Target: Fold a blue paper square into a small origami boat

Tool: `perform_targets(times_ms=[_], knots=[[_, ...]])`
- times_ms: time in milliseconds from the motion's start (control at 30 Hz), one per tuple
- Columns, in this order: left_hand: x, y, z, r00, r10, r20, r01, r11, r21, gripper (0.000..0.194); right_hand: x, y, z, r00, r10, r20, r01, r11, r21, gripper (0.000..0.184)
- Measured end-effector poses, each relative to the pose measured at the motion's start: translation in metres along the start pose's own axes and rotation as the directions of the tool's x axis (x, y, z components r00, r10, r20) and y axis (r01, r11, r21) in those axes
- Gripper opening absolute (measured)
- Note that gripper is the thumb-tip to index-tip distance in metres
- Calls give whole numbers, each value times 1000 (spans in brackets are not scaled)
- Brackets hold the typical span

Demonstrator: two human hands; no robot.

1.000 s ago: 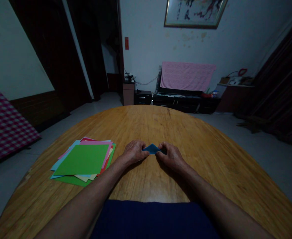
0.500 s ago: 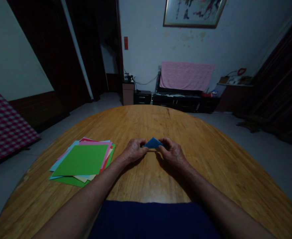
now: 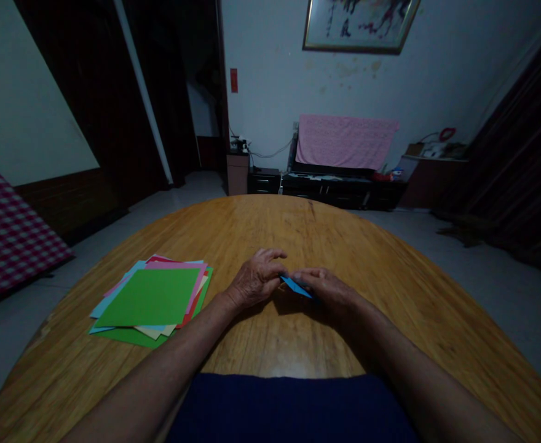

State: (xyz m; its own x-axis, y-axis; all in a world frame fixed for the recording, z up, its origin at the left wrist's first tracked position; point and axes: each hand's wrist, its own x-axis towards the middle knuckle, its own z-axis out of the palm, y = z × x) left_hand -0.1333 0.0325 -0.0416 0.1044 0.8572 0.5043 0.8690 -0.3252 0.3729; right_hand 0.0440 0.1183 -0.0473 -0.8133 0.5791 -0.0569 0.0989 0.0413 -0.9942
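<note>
Noted from across the dim room: the main risk lay in the grip. The piece of folded blue paper [image 3: 296,286] was small and held between both hands, so uneven pressure could have skewed a fold, and a slackened hold could have let it spring open or drop. The poor light was a second hazard, since edges would be hard to line up. A third was the loose stack of coloured paper sheets [image 3: 150,301] on the round wooden table [image 3: 275,227], just beside the left hand [image 3: 256,280]; a careless sweep of the left forearm [image 3: 182,351] could have scattered it.

The blue paper was a thin, pointed sliver, slanting down to the right and held just above the tabletop, in the gap between the hands. Its pale blue edge caught the light, but much of it was hidden, so the number of folds could not be told. The left fingers [image 3: 270,254] were curled loosely together, with the tips of the hand closing on the paper's upper end. The right fingers [image 3: 307,274] lay together, pressed over its other end. Exact contact was partly hidden by the hands.
</note>
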Motion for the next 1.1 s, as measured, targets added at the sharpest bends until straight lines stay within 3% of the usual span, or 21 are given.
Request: perform_targets(times_ms=[100, 167, 267, 333, 400, 467, 567, 667, 867, 967, 1100], knots=[[0, 6, 0, 1000, 7, 27, -7, 1000, -19, 25, -2, -6, -4, 982, 140, 125, -149, 987, 61, 27], [1, 8, 1, 999, 29, 20, -28, 998, -52, 26, -1, -9, -7, 979, 154, 137, -167, 981, 95, 24], [1, 8, 2, 999, 3, -50, -11, 988, -156, 27, 4, -7, -10, 990, 124, 72, -134, 978, 161, 21], [2, 8, 3, 984, -144, -104, 107, 948, -300, 31, 7, -3, -12, 992, 123, 6, -123, 978, 168, 23], [3, 9, 4, 930, -359, -77, 277, 825, -493, 31, 10, 1, -13, 991, 123, -43, -115, 980, 163, 25], [4, 12, 4, 859, -510, 45, 413, 637, -651, 25, 12, 5, -13, 992, 107, -67, -95, 982, 160, 26], [6, 19, 3, 800, -573, 179, 488, 446, -750, 19, 13, 8, -10, 993, 91, -81, -77, 985, 157, 25], [7, 24, 5, 778, -596, 201, 498, 389, -775, 15, 14, 9, -8, 992, 95, -80, -81, 983, 166, 26], [4, 25, 12, 774, -572, 270, 487, 267, -832, 13, 14, 7, -5, 989, 70, -132, -56, 993, 105, 29], [2, 20, 11, 785, -492, 377, 504, 153, -850, 15, 12, 5, -7, 995, 81, -64, -71, 986, 149, 31], [0, 10, 7, 801, -375, 467, 526, 65, -848, 27, 9, 4, -12, 994, 107, 33, -111, 978, 175, 31]])
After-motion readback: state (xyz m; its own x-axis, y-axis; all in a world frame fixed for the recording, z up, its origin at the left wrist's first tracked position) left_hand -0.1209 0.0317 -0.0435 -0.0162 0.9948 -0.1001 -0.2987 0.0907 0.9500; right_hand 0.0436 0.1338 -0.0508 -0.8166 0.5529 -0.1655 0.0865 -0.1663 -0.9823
